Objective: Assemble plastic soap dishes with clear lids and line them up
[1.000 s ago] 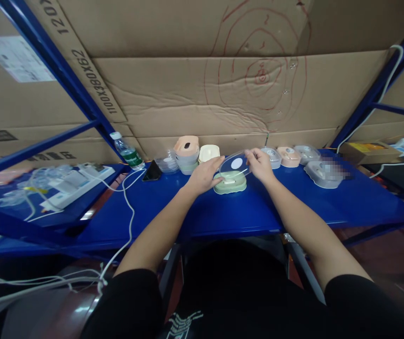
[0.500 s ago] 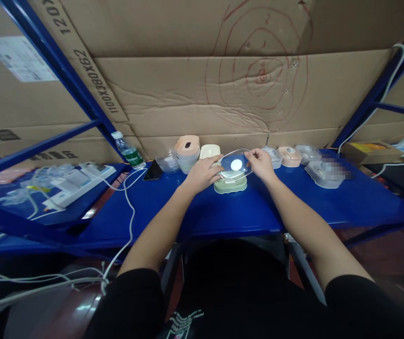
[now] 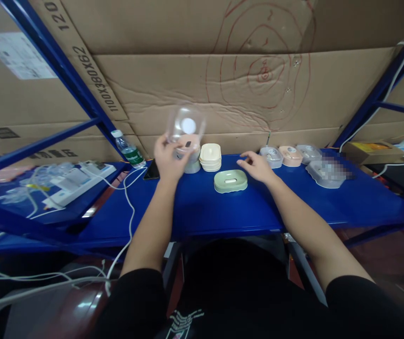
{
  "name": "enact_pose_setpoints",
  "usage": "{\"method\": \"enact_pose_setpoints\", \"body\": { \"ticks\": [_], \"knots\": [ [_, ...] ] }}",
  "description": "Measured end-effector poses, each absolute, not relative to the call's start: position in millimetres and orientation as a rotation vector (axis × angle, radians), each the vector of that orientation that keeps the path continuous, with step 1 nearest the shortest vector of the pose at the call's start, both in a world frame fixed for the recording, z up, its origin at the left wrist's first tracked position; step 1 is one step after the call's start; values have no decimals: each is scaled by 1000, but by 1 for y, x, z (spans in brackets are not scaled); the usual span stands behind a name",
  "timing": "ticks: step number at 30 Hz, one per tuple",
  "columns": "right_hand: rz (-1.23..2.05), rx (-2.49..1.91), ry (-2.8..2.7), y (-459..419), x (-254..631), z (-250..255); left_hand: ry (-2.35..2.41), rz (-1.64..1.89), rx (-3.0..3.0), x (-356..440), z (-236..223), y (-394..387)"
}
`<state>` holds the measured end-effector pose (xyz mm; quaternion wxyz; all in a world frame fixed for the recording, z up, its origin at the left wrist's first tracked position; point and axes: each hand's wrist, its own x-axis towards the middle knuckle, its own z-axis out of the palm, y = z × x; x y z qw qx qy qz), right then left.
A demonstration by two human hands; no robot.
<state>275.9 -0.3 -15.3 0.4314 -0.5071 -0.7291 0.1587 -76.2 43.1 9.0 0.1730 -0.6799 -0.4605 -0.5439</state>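
Observation:
My left hand [image 3: 168,157] is raised at the left of the shelf's middle, its fingers closed on a clear plastic lid [image 3: 186,124] with a round white sticker. The lid is held up above a stack of pink and grey dishes [image 3: 189,146]. A pale green dish [image 3: 230,181] lies uncovered on the blue shelf [image 3: 230,207]. Just right of it hovers my right hand [image 3: 256,166], fingers spread and holding nothing. A cream stack of dishes [image 3: 210,157] stands behind the green one.
Lidded dishes [image 3: 288,155] line the back right, with a larger clear-lidded one [image 3: 323,172]. A water bottle [image 3: 128,150] and a black phone [image 3: 152,170] sit at the back left. White cables [image 3: 127,202] hang over the shelf's left edge. Cardboard boxes form the back wall.
The clear lid has come off the green dish: my left hand carried it up and to the left. My right hand let go of it and stays beside the dish.

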Motion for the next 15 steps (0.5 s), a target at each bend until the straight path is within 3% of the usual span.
{"method": "enact_pose_setpoints", "body": {
  "ticks": [7, 15],
  "knots": [
    [240, -1278, -2329, 1, 269, -26, -2109, -1494, -1524, -128, 13, 53],
    [337, -1285, -2361, 3, 273, -29, -2388, -1261, -1575, -123, -3, 60]
  ]
}}
